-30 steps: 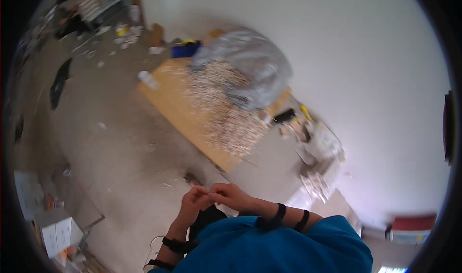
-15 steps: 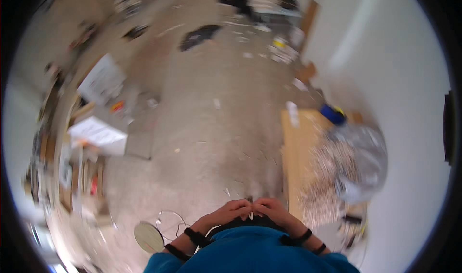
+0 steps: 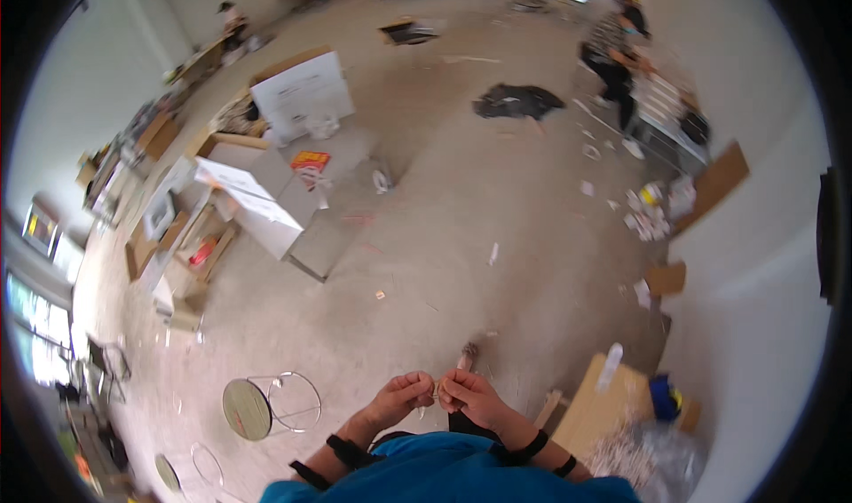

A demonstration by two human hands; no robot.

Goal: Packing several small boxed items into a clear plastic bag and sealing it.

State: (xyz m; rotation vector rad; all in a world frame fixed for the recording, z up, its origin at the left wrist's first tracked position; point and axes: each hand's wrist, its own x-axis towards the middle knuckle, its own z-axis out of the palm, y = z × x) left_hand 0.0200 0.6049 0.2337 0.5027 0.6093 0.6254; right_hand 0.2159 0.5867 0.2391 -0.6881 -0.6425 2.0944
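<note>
My left hand [image 3: 404, 398] and my right hand [image 3: 473, 395] are close together in front of my body, thumbs and fingers pinched. A small, pale, thin thing shows at the fingertips between them, too small to name. Both wrists and forearms carry black bands. Just beyond my right hand, part of my leg and a shoe [image 3: 469, 352] show on the floor.
A tipped stool [image 3: 247, 409] lies at the near left. A wooden table [image 3: 593, 414] with a heap of pale strips and a plastic bag stands at near right. White panels [image 3: 306, 95] and a grey table are at left. A seated person [image 3: 612, 55] works at far right.
My view has swung left and up, so the room has shifted right and the wooden table sits lower right. My hands remain together, now slightly apart with the small thing showing between them.
</note>
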